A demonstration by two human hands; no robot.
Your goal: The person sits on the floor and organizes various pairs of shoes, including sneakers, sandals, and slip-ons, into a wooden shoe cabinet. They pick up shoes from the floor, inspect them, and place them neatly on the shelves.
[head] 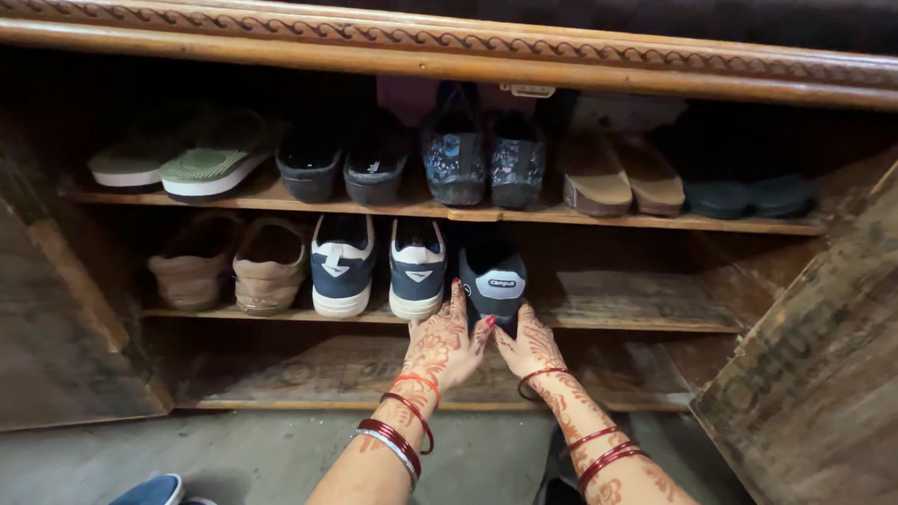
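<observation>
My left hand (443,342) and my right hand (528,342), both patterned with henna and wearing red bangles, hold a black sneaker with a grey heel patch (493,281). Its heel faces me and it rests at the front edge of the middle shelf (645,324) of a wooden shoe cabinet. Left fingers press the sneaker's left side, right fingers its lower right side. Just left of it stands a pair of navy and white sneakers (379,266).
Top shelf (281,199) holds green sandals (210,168), dark slip-ons, patterned shoes (485,159), tan wedges (617,176) and dark shoes. Beige shoes (234,266) sit on the middle shelf's left. Open cabinet doors flank both sides (814,374). A blue shoe (150,489) lies on the concrete floor.
</observation>
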